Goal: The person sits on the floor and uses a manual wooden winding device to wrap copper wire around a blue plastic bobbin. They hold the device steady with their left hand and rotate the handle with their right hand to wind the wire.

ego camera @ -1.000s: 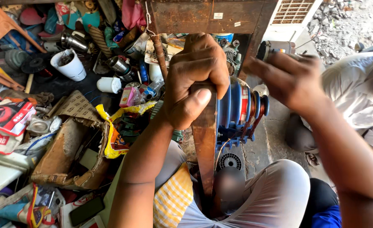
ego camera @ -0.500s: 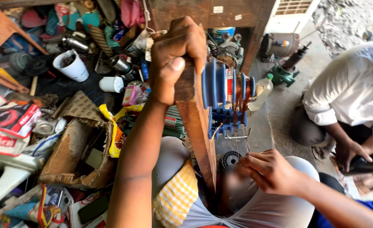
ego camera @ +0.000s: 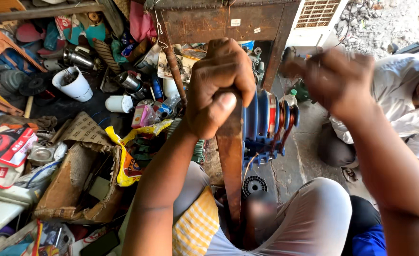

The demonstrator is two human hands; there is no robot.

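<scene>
Head view: left hand [ego camera: 219, 90] clenched on rusty bar [ego camera: 231, 161] beside blue motor [ego camera: 264, 125]; right hand [ego camera: 335, 78] blurred, grip indeterminate; bar may slip.

Cluttered workshop floor [ego camera: 84, 111], dark and oily at left, strewn with a torn cardboard box [ego camera: 77, 180], a white bucket [ego camera: 74, 85], metal cans [ego camera: 79, 58] and plastic bottles [ego camera: 164, 106]. A rusty brown metal worktop [ego camera: 219, 21] stands at the top, with a white slatted cooler [ego camera: 316, 21] just beside it and rubble-strewn ground [ego camera: 385, 23] beyond in bright daylight. At right a person in a white shirt [ego camera: 408, 99] crouches on bare grey concrete [ego camera: 304, 142]; an orange wooden frame [ego camera: 1, 42] leans at far left.
</scene>
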